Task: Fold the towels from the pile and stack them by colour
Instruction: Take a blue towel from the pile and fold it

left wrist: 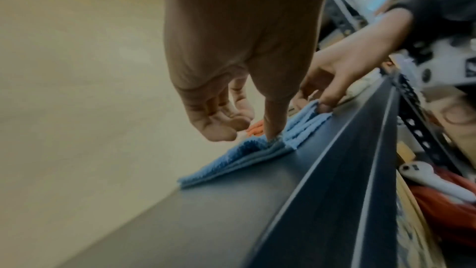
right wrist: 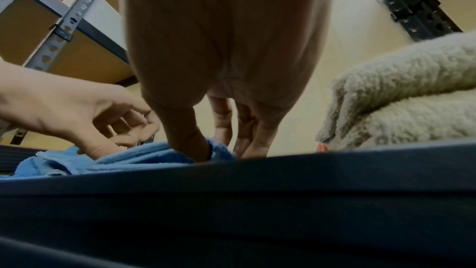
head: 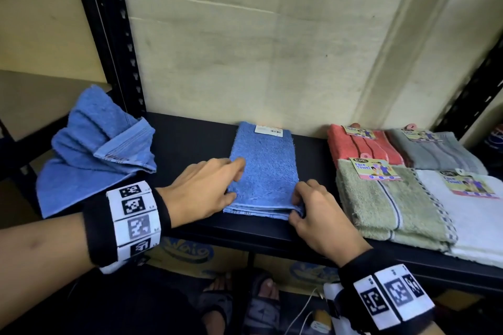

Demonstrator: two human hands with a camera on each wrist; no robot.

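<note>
A folded blue towel (head: 265, 166) with a white label at its far end lies in the middle of the black shelf (head: 187, 139). My left hand (head: 236, 179) rests on the towel's near left corner. Its thumb presses down on the cloth and its index finger lies stretched over the top. My right hand (head: 295, 208) pinches the near right corner, fingers on top and thumb at the front edge. In the left wrist view the layered edge of the towel (left wrist: 244, 160) shows. A crumpled blue towel (head: 98, 149) lies at the shelf's left end.
Folded towels fill the right of the shelf: coral (head: 359, 147) and grey (head: 441, 152) at the back, green (head: 381, 207) and white (head: 479, 220) in front. A black slotted upright (head: 114, 35) stands at the left, a wall behind. Boxes lie below the shelf.
</note>
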